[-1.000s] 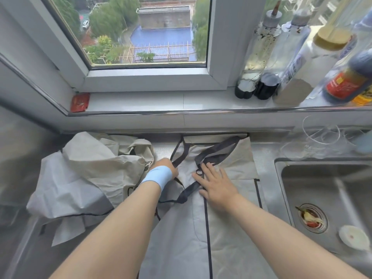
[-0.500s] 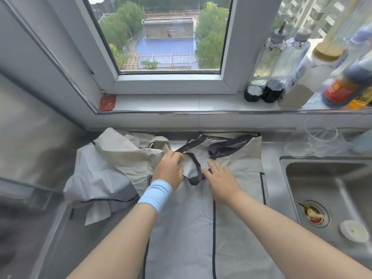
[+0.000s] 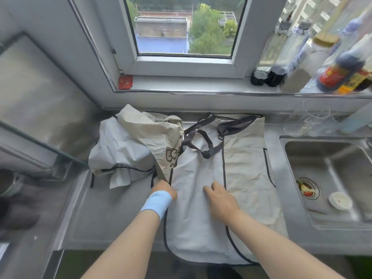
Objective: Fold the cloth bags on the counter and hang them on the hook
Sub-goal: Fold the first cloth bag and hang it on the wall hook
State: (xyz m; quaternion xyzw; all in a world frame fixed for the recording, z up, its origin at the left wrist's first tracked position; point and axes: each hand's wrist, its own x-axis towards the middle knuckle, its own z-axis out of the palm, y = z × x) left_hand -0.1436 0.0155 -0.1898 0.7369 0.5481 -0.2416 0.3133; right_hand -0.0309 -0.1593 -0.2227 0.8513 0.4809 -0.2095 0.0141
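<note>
Head view: the cloth bag (image 3: 245, 174) lies flat from the worktop's (image 3: 112, 214) back edge over its front edge. My right hand (image 3: 220, 199) rests on it, fingers loosely spread. My left hand (image 3: 164, 190) is at its left hem, and I cannot tell its grip. I'd fold hem onto hem, smoothing outward.

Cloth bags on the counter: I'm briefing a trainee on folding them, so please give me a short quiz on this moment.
1. True or false: the flat cloth bag lies with its dark handles toward the window.
2. What lies beside the flat cloth bag on the person's left? A) the sink B) a crumpled heap of bags C) bottles
3. Fill in: the left hand has a light blue ____ at its wrist.

Key: 1 true; 2 B; 3 wristband.
</note>
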